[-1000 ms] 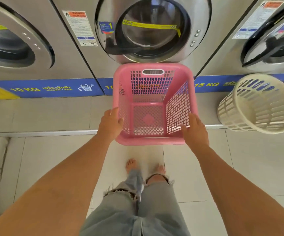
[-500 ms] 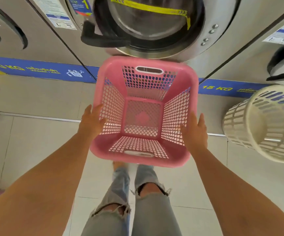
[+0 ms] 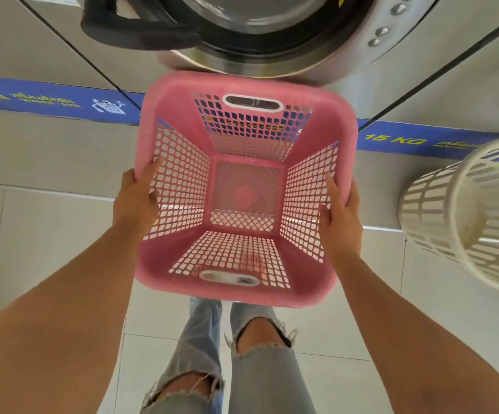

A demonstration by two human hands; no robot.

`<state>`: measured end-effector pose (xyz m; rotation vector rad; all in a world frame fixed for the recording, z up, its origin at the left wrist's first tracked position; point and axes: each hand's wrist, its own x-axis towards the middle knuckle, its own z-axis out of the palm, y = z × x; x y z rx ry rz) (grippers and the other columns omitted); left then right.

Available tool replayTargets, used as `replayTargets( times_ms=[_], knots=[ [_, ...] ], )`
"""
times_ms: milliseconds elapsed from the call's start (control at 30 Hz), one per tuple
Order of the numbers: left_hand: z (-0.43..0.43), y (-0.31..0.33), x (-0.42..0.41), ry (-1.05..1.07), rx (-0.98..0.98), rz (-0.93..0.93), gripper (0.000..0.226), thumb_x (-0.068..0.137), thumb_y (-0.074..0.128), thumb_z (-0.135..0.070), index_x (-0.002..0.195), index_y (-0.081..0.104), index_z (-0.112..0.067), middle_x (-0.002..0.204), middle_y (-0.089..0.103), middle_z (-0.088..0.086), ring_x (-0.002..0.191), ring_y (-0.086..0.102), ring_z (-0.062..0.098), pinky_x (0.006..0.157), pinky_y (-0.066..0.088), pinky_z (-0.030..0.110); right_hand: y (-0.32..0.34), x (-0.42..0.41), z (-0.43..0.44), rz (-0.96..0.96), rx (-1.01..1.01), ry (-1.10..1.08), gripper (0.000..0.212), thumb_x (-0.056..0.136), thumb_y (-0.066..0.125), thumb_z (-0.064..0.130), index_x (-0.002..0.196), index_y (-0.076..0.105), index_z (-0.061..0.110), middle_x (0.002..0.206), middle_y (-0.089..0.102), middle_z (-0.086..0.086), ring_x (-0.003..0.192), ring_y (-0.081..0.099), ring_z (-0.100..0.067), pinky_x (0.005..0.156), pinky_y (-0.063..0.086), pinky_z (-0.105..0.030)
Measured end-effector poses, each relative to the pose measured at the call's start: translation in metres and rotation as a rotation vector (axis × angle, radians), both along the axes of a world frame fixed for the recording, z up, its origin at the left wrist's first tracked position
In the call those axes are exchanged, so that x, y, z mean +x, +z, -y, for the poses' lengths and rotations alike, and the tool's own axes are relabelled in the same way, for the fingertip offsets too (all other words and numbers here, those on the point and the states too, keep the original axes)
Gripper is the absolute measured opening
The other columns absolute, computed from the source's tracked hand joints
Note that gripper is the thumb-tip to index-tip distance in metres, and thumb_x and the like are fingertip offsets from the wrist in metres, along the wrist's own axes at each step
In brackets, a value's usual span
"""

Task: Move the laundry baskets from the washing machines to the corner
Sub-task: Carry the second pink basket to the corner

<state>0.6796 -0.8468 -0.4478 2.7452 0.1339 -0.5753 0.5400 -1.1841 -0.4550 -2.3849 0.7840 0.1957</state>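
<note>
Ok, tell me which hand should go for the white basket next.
Right, probably. The white basket lies tipped over on the right, nearest the right hand. Both it and the left hand have a grip on the pink basket.

Ripped pale jeans (image 3: 260, 372) over pale floor tiles (image 3: 421, 324); blue "15 KG" strip (image 3: 397, 140) along the machine base.

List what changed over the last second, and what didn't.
The pink basket came up off the ledge toward the person, its opening now facing the camera. The left hand and right hand went from resting on its near corners to gripping its side rims. The white basket stayed on the ledge, tipped on its side.
</note>
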Motion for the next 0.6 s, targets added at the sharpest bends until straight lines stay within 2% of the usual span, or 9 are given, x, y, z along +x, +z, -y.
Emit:
replayTargets(
  times_ms=[300,600],
  knots=[
    [-0.019,0.028,-0.048,0.066,-0.026,-0.022,0.070,0.092,0.046,-0.006,0.146,0.030,-0.047,0.137,0.042,0.009,0.103,0.060,0.038,0.093,0.051,0.045,0.027,-0.032,-0.014,-0.062,-0.011,0.050,0.063,0.094,0.049,0.014,0.147,0.031,0.042,0.162,0.011,-0.001,0.109,0.061,-0.042,0.082,0.053,-0.048],
    [-0.085,0.069,-0.118,0.245,0.021,-0.059,0.071,0.089,0.044,-0.006,0.144,0.033,-0.049,0.135,0.044,0.010,0.104,0.059,0.041,0.094,0.050,0.046,0.073,-0.047,-0.062,-0.097,0.013,0.200,0.066,0.093,0.047,0.011,0.148,0.027,0.043,0.163,0.007,0.000,0.100,0.064,-0.042,0.079,0.052,-0.043]
  ],
)
